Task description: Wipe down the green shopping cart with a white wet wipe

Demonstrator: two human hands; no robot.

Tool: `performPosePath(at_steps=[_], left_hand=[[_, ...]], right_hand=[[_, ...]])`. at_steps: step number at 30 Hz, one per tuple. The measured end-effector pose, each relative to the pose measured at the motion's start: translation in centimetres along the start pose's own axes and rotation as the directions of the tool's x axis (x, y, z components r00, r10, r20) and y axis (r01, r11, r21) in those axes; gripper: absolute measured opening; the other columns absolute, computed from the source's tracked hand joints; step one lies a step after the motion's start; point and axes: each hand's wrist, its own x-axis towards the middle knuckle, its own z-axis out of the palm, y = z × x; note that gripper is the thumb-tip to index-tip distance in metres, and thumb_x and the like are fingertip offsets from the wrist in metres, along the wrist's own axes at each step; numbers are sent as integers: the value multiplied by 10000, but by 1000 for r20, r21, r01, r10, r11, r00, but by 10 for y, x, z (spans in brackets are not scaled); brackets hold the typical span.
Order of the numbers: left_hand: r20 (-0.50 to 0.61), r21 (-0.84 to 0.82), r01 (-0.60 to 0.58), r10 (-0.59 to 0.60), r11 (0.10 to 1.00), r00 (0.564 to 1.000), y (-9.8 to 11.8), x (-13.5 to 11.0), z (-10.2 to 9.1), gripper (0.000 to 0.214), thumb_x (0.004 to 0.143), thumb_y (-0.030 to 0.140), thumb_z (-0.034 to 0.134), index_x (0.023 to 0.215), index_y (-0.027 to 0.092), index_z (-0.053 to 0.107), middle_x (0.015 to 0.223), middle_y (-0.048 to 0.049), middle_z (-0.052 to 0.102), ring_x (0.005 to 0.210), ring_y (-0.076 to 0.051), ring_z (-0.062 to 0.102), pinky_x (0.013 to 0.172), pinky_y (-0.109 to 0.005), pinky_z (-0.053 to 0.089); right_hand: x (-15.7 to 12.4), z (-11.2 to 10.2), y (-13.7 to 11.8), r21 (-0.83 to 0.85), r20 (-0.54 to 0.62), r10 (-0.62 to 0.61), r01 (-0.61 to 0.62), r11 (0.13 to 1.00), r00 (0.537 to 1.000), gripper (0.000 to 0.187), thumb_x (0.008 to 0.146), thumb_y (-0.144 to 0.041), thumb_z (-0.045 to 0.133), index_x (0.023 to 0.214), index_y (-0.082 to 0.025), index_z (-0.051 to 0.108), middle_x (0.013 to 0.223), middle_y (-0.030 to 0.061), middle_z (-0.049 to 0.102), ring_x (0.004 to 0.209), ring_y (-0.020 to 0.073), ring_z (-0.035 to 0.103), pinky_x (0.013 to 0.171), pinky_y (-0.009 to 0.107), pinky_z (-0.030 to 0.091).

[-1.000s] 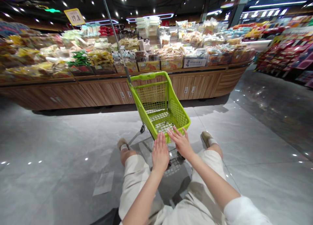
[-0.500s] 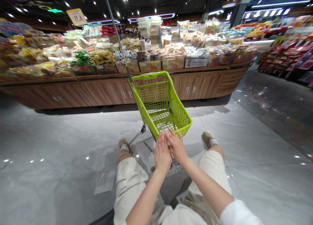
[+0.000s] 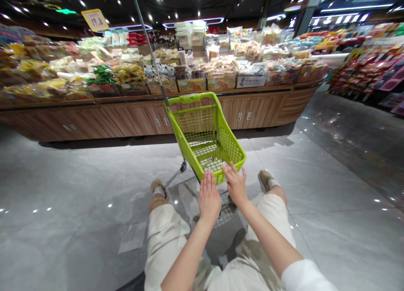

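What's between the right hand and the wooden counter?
From the right hand to the wooden counter, the head view shows the lime-green shopping cart on grey floor tiles.

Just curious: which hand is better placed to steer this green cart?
Probably the right hand: its fingers reach over the cart's near rim, while the left hand sits lower, by the corner.

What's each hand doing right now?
Left hand: open, flat at the near rim of the green shopping cart, not gripping.
Right hand: open, fingers spread at that rim, holding nothing.
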Motion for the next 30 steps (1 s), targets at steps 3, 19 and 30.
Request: performPosePath(at_steps=[3,19,30], left_hand=[[8,27,-17,17,1000,1000,-5,-1,-1,686,952,123,352,1582,128,80,1607,-135,322,1502,-230,259,1199,-438,342],[20,27,-21,20,999,1000,-3,0,-2,699,960,123,352,1578,113,25,1618,-132,291,1507,-225,246,1209,-429,324],[52,58,-56,53,997,997,-11,-1,-11,608,969,123,334,1563,110,205,1618,-100,294,1510,-212,236,1214,-417,320]], right_hand=[[-4,3,-22,49,90,-186,182,982,979,872,708,3,401,1534,-267,331,1535,59,458,1490,196,280,1207,532,74],[3,2,-22,100,39,-29,25,995,999,828,723,1,376,1502,-280,381,1505,42,499,1468,195,330,1193,581,24],[19,-41,111,-115,39,-81,85,990,996,849,696,0,404,1460,-370,436,1438,3,574,1450,226,363,1161,626,13]])
